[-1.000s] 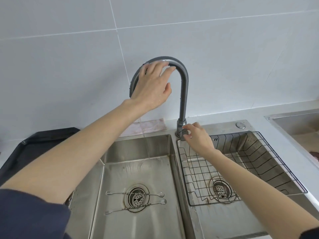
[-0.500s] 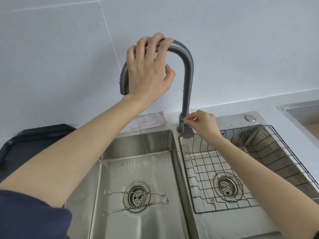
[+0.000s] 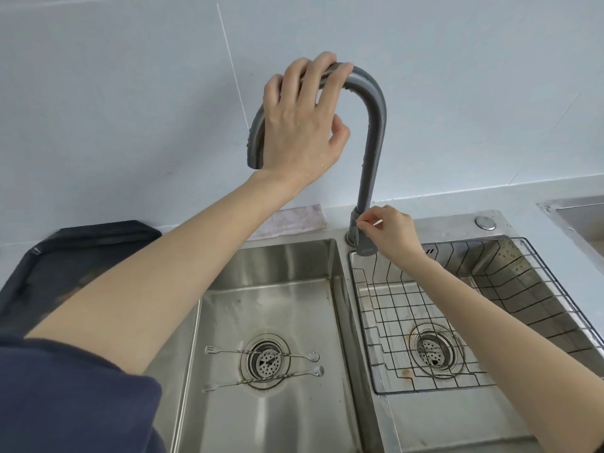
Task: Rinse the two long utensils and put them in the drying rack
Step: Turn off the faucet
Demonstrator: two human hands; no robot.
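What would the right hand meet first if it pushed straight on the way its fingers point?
The right hand already pinches at the faucet's base, so it would press straight into that, though depth is hard to judge.

The double sink (image 3: pixel 271 273) is brushed stainless steel with a dull sheen and rusty stains at the drains. The faucet (image 3: pixel 372 132) looks matt grey, beaded with droplets. The drying rack (image 3: pixel 490 322) is thin dark wire. Both long utensils (image 3: pixel 261 367) are slim twisted bright metal. The wall tiles (image 3: pixel 130 93) are smooth and pale.

Left arm (image 3: pixel 183 273) crosses over left basin (image 3: pixel 277 279); faucet spout (image 3: pixel 372 132) arches above; wire drying rack (image 3: pixel 457 315) open on the right.
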